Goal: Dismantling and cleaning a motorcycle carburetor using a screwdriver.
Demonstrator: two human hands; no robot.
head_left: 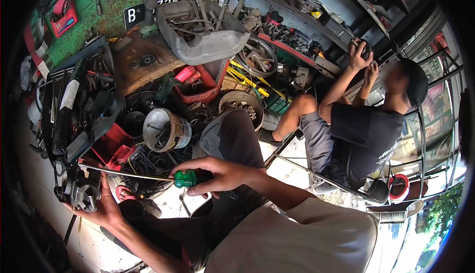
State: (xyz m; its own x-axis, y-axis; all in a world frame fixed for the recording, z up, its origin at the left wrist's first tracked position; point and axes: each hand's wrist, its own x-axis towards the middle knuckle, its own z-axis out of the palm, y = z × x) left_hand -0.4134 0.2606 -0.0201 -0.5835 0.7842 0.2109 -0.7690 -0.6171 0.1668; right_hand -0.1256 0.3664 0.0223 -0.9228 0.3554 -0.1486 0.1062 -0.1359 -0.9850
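Note:
My right hand [205, 176] is closed round the green handle of a long screwdriver [185, 178], with the metal shaft stretching left to the top of a grey metal mechanical part [85, 189]. My left hand [104, 208] grips that part from below and beside it, its fingers partly hidden by it. Just above the part lies a red plastic tray [113, 144], and a white bucket [165, 129] with dark tools inside stands above the screwdriver. Whether the tip touches the part or sits in it is too small to tell.
A co-worker [366, 119] sits at the right, both hands raised to a dark round object [364, 49] near metal shelves [316, 23]. A wooden board [131, 75], a grey tray of tools [205, 53], a bucket of small metal pieces [240, 100] and a green panel [94, 25] fill the upper view.

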